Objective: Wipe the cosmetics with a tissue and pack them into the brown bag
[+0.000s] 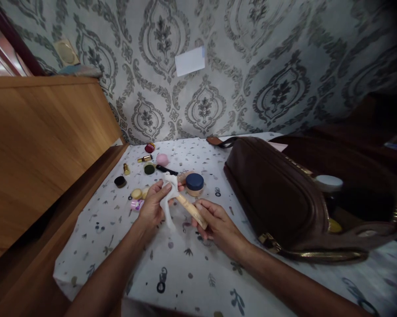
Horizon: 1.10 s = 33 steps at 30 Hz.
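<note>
My right hand [220, 223] is closed around the lower end of a slim beige cosmetic tube [187, 205], held slanted above the table. At the tube's upper end, my left hand [154, 203] pinches a white tissue [167, 207] that wraps that end and hides it. A loose tail of tissue hangs down below the fingers. Just beyond the hands stands a round jar with a dark blue lid [194, 179]. A black pen-like stick [167, 170] and a pink makeup sponge [162, 159] lie behind the left hand.
A large open brown leather bag [274, 189] fills the right side. Several small cosmetics, including a black-lidded pot [120, 181], a gold-capped lipstick [145, 158] and a red item [149, 148], lie at the left. A wooden cabinet [49, 145] borders the table.
</note>
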Each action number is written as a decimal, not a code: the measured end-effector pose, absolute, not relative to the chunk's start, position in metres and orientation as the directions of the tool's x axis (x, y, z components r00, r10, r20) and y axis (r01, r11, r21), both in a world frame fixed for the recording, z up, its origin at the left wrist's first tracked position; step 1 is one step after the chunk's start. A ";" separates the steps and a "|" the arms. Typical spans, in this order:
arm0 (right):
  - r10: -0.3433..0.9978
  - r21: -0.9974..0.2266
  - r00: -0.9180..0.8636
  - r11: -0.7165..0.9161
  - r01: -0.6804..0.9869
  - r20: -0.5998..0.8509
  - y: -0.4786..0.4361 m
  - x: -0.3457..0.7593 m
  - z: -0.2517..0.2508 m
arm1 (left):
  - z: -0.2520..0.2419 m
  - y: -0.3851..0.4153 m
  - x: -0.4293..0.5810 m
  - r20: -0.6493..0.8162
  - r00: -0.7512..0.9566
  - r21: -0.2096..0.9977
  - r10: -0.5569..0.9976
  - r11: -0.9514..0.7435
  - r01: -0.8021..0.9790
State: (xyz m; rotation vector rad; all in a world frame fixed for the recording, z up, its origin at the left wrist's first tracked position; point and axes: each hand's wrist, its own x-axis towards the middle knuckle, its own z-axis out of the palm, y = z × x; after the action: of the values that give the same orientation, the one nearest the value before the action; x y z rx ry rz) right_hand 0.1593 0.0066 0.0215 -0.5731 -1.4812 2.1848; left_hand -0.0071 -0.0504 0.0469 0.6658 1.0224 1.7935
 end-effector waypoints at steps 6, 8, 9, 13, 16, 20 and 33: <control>0.548 -0.881 -0.820 -0.456 -0.130 -0.163 0.007 0.157 0.019 | 0.039 -0.051 0.011 -0.072 -0.293 0.879 0.953 -0.079 -0.471; 0.555 -0.889 -0.817 -0.439 -0.131 -0.154 0.008 0.156 0.018 | 0.035 -0.050 0.012 -0.072 -0.290 0.880 0.954 -0.076 -0.469; 0.570 -0.906 -0.811 -0.401 -0.134 -0.132 0.008 0.155 0.017 | 0.034 -0.049 0.012 -0.064 -0.308 0.879 0.949 -0.093 -0.468; 0.664 -0.986 -0.744 -0.067 -0.150 0.068 0.007 0.156 0.015 | 0.032 -0.047 0.006 -0.062 -0.384 0.877 0.921 -0.134 -0.462; 0.675 -0.985 -0.717 0.125 -0.121 0.174 0.007 0.159 0.015 | 0.037 -0.048 0.006 -0.077 -0.384 0.878 0.920 -0.120 -0.464; 0.628 -0.987 -0.762 0.132 -0.091 0.154 0.008 0.160 0.019 | 0.047 -0.051 0.005 -0.072 -0.448 0.870 0.891 -0.163 -0.465; 0.566 -0.930 -0.816 -0.352 -0.110 -0.117 0.008 0.156 0.015 | 0.029 -0.051 0.018 -0.018 -0.239 0.902 0.971 -0.088 -0.423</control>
State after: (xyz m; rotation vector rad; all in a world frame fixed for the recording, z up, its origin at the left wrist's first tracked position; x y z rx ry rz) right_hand 0.1564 0.0079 0.0153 -0.5983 -1.4657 2.2024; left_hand 0.0185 -0.0512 0.0286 0.7720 1.0142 1.5861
